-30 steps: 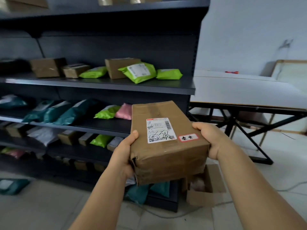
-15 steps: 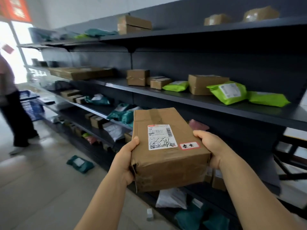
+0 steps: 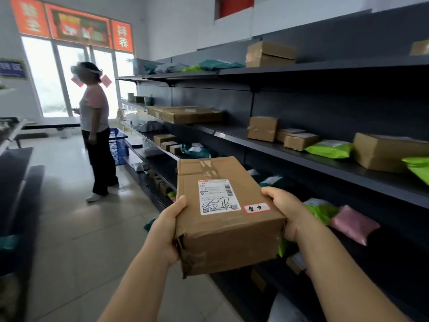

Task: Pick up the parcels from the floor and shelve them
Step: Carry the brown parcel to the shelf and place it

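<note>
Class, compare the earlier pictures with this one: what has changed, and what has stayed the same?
The view has swung left along the shelves, bringing a standing person and the windows into sight. Both hands, left hand and right hand, still grip the brown parcel unchanged.

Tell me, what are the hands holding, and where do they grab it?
A brown cardboard parcel, gripped by its near end: left hand on the left side, right hand on the right.

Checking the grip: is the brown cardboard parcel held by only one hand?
No, the left hand and right hand each grip a side of the brown cardboard parcel.
</note>
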Tool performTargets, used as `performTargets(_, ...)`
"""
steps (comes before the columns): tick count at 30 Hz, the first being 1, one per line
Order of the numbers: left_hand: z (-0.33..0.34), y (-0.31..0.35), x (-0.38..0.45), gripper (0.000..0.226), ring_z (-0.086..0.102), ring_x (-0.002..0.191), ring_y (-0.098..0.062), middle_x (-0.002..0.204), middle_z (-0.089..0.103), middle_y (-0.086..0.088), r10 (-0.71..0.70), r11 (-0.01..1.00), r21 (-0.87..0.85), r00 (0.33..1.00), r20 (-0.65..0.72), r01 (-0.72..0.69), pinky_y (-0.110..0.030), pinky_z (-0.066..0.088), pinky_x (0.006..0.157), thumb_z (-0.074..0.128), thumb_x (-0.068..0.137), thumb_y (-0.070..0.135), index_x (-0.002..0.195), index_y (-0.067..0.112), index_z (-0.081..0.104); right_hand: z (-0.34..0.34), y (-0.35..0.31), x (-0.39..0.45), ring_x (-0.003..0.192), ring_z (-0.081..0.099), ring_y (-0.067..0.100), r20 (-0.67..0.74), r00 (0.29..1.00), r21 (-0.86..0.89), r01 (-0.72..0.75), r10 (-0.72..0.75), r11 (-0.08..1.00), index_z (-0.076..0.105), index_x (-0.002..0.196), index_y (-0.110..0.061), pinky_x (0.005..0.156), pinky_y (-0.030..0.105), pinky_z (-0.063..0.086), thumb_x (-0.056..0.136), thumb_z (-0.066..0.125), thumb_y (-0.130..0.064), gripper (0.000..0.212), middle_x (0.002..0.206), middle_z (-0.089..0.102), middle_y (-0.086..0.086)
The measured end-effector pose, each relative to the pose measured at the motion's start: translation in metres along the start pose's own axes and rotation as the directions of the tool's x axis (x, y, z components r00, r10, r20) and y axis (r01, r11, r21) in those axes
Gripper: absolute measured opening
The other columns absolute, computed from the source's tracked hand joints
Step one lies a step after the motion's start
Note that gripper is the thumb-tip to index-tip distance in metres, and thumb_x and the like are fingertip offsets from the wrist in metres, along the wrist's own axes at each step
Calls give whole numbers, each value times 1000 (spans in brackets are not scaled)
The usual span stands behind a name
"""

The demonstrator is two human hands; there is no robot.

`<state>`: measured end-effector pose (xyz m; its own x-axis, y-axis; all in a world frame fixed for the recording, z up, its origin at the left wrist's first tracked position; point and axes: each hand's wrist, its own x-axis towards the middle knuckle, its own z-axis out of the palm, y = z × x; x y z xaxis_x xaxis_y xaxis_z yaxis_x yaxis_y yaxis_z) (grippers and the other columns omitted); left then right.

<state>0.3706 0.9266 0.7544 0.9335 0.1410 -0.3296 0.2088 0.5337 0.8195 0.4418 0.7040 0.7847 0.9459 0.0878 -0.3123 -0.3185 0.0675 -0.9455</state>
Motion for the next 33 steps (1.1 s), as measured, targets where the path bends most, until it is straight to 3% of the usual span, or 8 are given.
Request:
performTargets(8, -49, 41, 66, 38, 74, 59, -28, 83, 79, -13, 84, 996, -38, 994, -68, -86, -38, 52, 63, 59, 91, 41, 108, 10, 71, 77, -9, 89, 60, 64, 25, 134, 991, -36, -27, 32, 999, 71, 93, -9, 59, 34, 51, 93, 54, -32, 29, 76, 71, 11)
performTargets(15, -64, 88, 164, 42, 75, 63, -32, 92, 79, -18, 93, 993, -62, 989, -113, -101, -37, 57, 60, 62, 90, 39, 116, 7, 68, 126, -27, 190, 61, 66, 26, 126, 991, 27, -46, 42, 999, 73, 89, -9, 63, 35, 53, 91, 57, -31, 27, 75, 73, 12)
performTargets(20, -72, 130, 239, 37, 75, 62, -31, 90, 79, -18, 131, 989, -58, 986, -100, -137, -40, 54, 65, 59, 92, 38, 112, 8, 68, 161, -58, 263, 52, 65, 23, 172, 985, 32, -38, 32, 999, 73, 74, -9, 57, 34, 51, 92, 57, -26, 30, 65, 71, 10)
performTargets(24, -78, 162, 288, 31, 74, 56, -29, 79, 79, -15, 167, 983, -57, 978, -123, -175, -40, 52, 65, 60, 92, 36, 103, 10, 69, 189, -82, 304, 50, 66, 21, 194, 981, 50, -8, -2, 999, 73, 89, -12, 49, 27, 52, 93, 58, -28, 22, 67, 72, 9)
performTargets(30, -62, 202, 353, 35, 75, 62, -26, 85, 80, -12, 211, 976, -53, 977, -31, -212, -36, 56, 61, 60, 91, 43, 106, 13, 71, 198, -122, 349, 46, 66, 20, 107, 987, 116, 105, -117, 988, 70, 105, -9, 50, 28, 53, 95, 57, -29, 25, 65, 72, 9)
performTargets(33, -49, 221, 390, 35, 76, 73, -22, 94, 80, -9, 282, 959, -32, 956, 81, -280, -33, 57, 63, 54, 94, 45, 109, 20, 72, 200, -142, 373, 46, 67, 21, 20, 987, 177, 156, -162, 972, 70, 96, -11, 52, 30, 54, 95, 58, -30, 23, 64, 73, 9)
